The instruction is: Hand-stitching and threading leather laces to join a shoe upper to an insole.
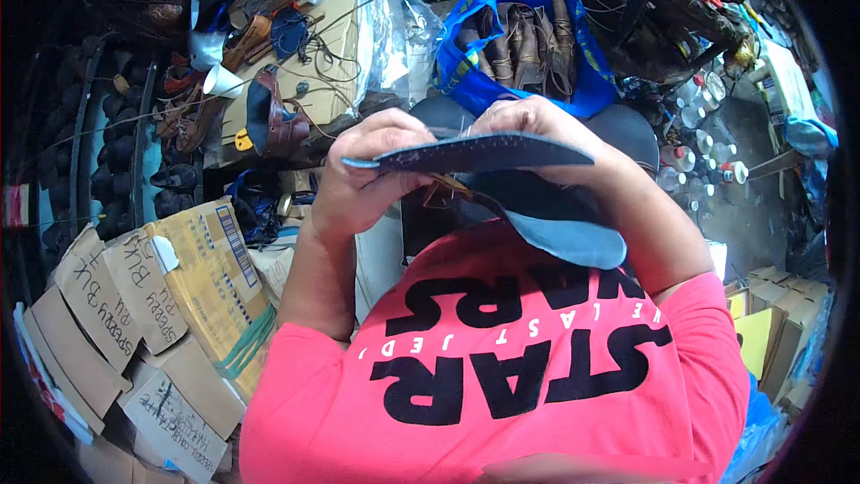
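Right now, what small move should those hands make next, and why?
I'd probably steady the dark sole-shaped piece with the left hand: it grips one end, while the right hand is bent at the upper edge.

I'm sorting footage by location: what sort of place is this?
Probably a shoemaking or shoe-repair workshop: the left hand holds a dark sole-shaped piece, a blue bag holds brown shoe-shaped forms, and dark shoe-like shapes sit at left.

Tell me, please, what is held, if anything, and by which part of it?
The left hand holds a dark shoe sole near its left end; the right hand is by its upper edge, its grip hidden.
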The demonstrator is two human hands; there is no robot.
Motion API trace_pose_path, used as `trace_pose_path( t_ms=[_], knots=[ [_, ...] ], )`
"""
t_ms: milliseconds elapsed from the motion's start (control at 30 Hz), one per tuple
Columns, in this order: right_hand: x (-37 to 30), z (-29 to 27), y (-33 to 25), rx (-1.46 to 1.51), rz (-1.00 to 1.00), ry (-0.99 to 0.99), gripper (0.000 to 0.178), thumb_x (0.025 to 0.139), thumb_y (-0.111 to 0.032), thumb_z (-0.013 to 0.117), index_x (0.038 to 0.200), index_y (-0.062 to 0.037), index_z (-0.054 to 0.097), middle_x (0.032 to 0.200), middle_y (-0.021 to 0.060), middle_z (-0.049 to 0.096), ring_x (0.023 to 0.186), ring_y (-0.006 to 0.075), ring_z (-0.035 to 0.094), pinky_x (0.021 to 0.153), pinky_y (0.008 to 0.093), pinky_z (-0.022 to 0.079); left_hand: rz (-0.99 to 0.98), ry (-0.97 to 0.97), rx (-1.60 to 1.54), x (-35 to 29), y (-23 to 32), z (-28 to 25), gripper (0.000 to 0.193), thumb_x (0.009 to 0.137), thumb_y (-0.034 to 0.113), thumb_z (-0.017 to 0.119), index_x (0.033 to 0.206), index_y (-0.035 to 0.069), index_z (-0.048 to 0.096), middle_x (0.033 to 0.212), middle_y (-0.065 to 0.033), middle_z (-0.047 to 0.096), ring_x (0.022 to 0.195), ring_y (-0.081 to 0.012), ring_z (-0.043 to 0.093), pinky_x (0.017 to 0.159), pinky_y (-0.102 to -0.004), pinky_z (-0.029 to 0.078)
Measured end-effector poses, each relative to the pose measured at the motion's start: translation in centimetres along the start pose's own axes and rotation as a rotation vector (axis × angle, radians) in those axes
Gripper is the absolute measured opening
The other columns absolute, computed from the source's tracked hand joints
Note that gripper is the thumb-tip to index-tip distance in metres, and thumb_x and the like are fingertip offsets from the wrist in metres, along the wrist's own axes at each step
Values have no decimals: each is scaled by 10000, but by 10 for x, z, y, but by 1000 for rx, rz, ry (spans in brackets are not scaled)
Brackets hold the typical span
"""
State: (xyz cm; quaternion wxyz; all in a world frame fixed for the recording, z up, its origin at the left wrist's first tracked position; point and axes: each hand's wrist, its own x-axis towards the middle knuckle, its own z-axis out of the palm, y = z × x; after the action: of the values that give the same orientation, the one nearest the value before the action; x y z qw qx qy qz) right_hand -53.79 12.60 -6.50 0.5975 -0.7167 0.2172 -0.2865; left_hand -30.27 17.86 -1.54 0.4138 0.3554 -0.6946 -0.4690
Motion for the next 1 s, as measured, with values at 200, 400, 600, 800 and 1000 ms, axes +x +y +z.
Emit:
trace_pose_path(
  t_ms=[200, 400, 600, 800, 1000],
  knots=[
    [-2, 26, 15, 995, 186, 207, 232, 792, -9, 661, 1021, 3, 631, 911, 74, 655, 753, 112, 589, 684, 215, 463, -263, 37, -327, 13, -16, 4, 256, 795, -62, 657, 1043, -6, 635, 983, -45, 654, 889, -116, 601, 768, -258, 503],
    [4, 26, 17, 570, 146, 331, 235, 822, -18, 604, 1052, 16, 635, 995, 81, 667, 862, 134, 613, 769, 268, 478, -291, 17, -329, 23, -32, 7, 253, 839, -36, 625, 1090, 2, 623, 1014, -50, 663, 918, -110, 605, 837, -270, 490],
    [10, 6, 88, 278, 228, 231, 253, 802, -82, 587, 1030, 2, 659, 1040, 124, 664, 960, 222, 628, 864, 291, 448, -237, 6, -329, 31, -34, 16, 243, 850, -20, 616, 1091, 6, 625, 1014, -42, 664, 914, -105, 607, 842, -266, 485],
    [28, -24, 94, -313, -80, 558, 127, 844, -48, 574, 958, -9, 614, 920, 102, 637, 858, 193, 610, 775, 302, 486, -295, -166, -299, 38, -10, 22, 207, 833, 0, 640, 1040, 2, 644, 934, -22, 681, 839, -82, 607, 753, -249, 501],
    [38, -92, 45, 933, -160, 1207, 163, 960, -123, 440, 857, -30, 527, 849, 108, 595, 793, 194, 601, 677, 310, 506, -191, 173, -180, 48, -26, 1, 237, 902, 162, 604, 1079, 7, 635, 971, -28, 671, 845, -93, 607, 768, -250, 480]
  ],
)
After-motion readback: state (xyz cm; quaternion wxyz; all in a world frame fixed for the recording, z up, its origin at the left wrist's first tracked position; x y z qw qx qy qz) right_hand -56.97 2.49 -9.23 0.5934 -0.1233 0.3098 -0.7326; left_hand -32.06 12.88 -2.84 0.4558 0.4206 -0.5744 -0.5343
